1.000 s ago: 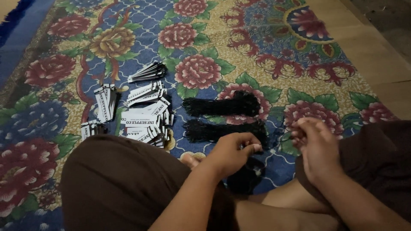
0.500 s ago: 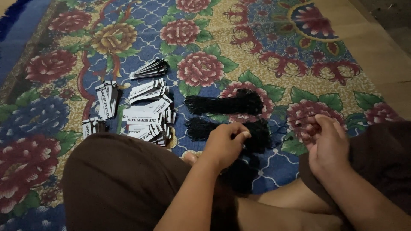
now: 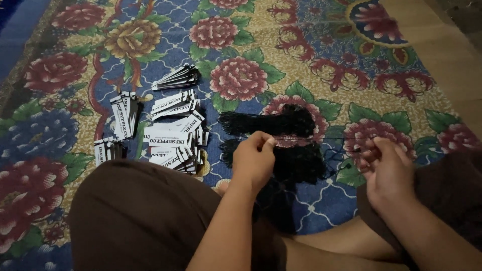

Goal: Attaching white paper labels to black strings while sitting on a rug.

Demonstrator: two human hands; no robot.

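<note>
A: Hands first. What did each one have?

B: The left hand (image 3: 254, 159) was pinched shut, thumb and forefinger closed on one end of a thin black string (image 3: 321, 138). The right hand (image 3: 387, 168) was likewise closed, fingertips gripping the other end. The string ran taut and nearly level between them, just above the carpet.

A: Directly under the string?

B: A bundle of black strings (image 3: 301, 161) lay just below it on the carpet, partly covered by the left hand. A second bundle (image 3: 273, 122) lay just beyond, near the first.

A: Further out?

B: To the left of the bundles, piles of white and black tags (image 3: 173, 138) lay fanned and overlapping, with smaller piles near them. Everything rested on a flowered carpet (image 3: 311, 55) in red, blue and yellow. The person's knees in brown cloth (image 3: 140, 211) filled the near edge.
</note>
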